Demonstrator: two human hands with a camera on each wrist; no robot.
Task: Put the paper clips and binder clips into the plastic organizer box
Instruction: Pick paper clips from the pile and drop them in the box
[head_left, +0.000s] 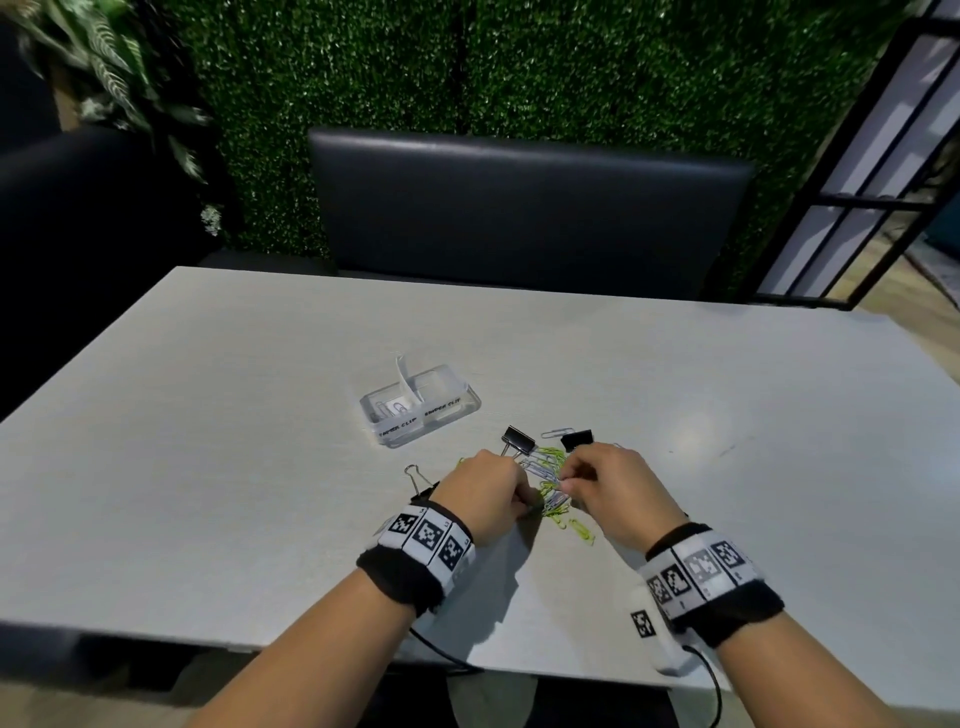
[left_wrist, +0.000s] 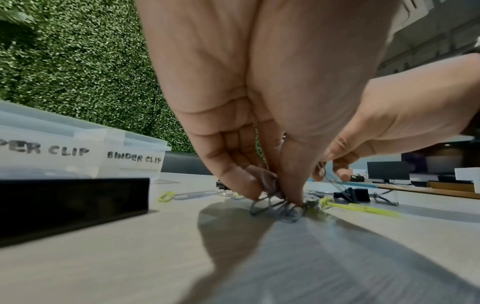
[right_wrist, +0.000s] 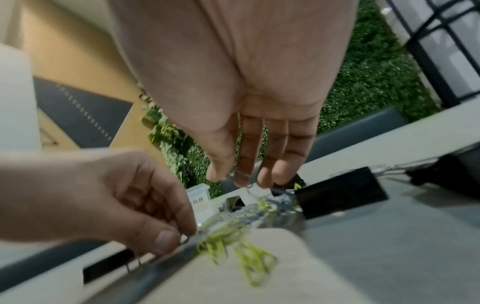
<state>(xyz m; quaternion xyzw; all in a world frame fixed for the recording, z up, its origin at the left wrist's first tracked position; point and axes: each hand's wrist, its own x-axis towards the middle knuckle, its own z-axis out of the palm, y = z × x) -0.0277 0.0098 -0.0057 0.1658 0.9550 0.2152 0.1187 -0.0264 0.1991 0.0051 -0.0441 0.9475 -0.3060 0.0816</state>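
Near the middle of the head view, both hands work at a heap of paper clips (head_left: 551, 483) lying loose on the pale table (head_left: 208, 441). The left hand (head_left: 485, 493) has its thumb and fingers curled down onto the table and pinches a few grey wire paper clips, seen close in the left wrist view at the fingertips (left_wrist: 292, 193). The right hand (head_left: 613, 491) sits just right of the heap with its fingers bent toward it; in the right wrist view the fingertips (right_wrist: 242, 179) seem to nip a silver clip, though blur makes this uncertain. The heap mixes yellow-green and silver clips, and a few yellow-green ones lie just below it in the frame. Three black binder clips lie around it: one (head_left: 518, 441) just above the left hand, one (head_left: 576, 439) above the right hand, and one (head_left: 422, 486) at the left wrist, partly hidden. The clear plastic organizer box (head_left: 420, 402) stands above and left of the heap, well apart from the hands, its front marked PAPER CLIP and BINDER CLIP; a few paper clips lie in its left compartment.
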